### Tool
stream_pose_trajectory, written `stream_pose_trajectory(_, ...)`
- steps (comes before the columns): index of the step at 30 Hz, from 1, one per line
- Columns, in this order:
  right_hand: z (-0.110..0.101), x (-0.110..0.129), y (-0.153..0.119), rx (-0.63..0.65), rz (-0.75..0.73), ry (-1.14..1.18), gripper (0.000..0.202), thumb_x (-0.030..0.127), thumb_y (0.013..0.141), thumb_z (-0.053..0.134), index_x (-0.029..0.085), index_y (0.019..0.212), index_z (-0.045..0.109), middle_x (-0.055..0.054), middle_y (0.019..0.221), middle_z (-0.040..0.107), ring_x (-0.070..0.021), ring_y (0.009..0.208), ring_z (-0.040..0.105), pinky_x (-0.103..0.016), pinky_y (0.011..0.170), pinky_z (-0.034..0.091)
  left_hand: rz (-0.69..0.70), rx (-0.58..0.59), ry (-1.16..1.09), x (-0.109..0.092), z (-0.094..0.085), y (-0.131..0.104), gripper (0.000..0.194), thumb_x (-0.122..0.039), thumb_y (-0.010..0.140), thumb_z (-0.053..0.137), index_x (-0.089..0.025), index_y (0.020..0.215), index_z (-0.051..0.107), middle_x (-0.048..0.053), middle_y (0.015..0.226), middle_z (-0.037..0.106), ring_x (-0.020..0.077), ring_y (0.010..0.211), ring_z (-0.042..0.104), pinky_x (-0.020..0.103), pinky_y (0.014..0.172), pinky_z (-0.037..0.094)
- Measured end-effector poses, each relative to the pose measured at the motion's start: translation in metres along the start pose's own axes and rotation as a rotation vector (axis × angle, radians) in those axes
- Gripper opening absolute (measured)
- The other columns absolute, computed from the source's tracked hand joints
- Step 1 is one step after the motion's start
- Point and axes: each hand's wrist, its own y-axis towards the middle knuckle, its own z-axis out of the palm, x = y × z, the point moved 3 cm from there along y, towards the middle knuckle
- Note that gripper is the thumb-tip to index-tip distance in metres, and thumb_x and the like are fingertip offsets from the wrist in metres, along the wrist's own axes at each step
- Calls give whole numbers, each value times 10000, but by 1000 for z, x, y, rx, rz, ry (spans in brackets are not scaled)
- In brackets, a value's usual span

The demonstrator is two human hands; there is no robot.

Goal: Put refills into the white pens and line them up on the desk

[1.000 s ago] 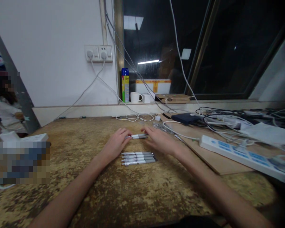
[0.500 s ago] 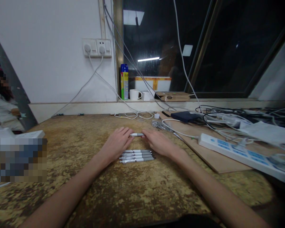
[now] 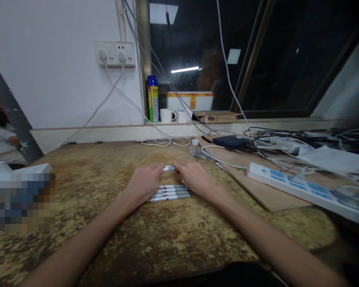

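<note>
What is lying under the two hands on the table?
A pen shows between the left hand and right hand; its ends are covered. More pens lie partly beneath them.

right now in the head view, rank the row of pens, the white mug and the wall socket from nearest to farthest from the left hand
From the left hand:
1. Row of pens, on the table beside the hand, partly under it.
2. White mug, back on the window ledge.
3. Wall socket, high on the wall, left of the window.

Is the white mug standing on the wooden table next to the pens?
No, the white mug stands on the window ledge beside the spray can, far behind the pens.
</note>
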Motion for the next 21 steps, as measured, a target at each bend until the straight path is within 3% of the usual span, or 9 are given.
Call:
stream_pose_trajectory(5,-2,4,0,-84,-11,-26,309,-24,820,519,175,1041,604,-118,1034,725,-261,989,651,-316,805,421,-85,56,-28,5,2,2,301,-291,1047,357,-209,1061,646,93,850,745,277,745,695,346,654,456)
stream_pose_trajectory(8,-4,3,-1,-131,-40,11,267,-3,865,506,175,1044,595,-114,1042,715,-248,979,643,-315,808,420,-63,-2,-80,11,1,3,307,-320,1058,354,-224,1072,645,78,904,742,258,817,695,343,719,478)
stream_pose_trajectory(12,-1,-1,-1,-207,-40,188,119,203,1009,474,172,1018,588,-101,1012,695,-220,930,622,-307,803,430,47,-91,-147,16,-2,4,352,-357,1079,319,-207,1051,637,82,1051,710,238,985,656,355,863,489)
stream_pose_trajectory(15,6,-4,1,-218,-10,362,252,354,1046,443,178,967,606,-72,937,689,-197,853,611,-294,764,432,75,-98,-167,19,-2,3,342,-352,1079,332,-202,1055,638,78,1037,696,231,979,642,358,882,487)
stream_pose_trajectory(21,11,-3,5,-296,-65,643,159,307,977,585,177,1053,637,-64,1023,704,-187,931,630,-284,825,455,85,-65,-190,23,1,-1,324,-332,1074,353,-207,1050,651,68,994,703,231,933,646,361,857,494)
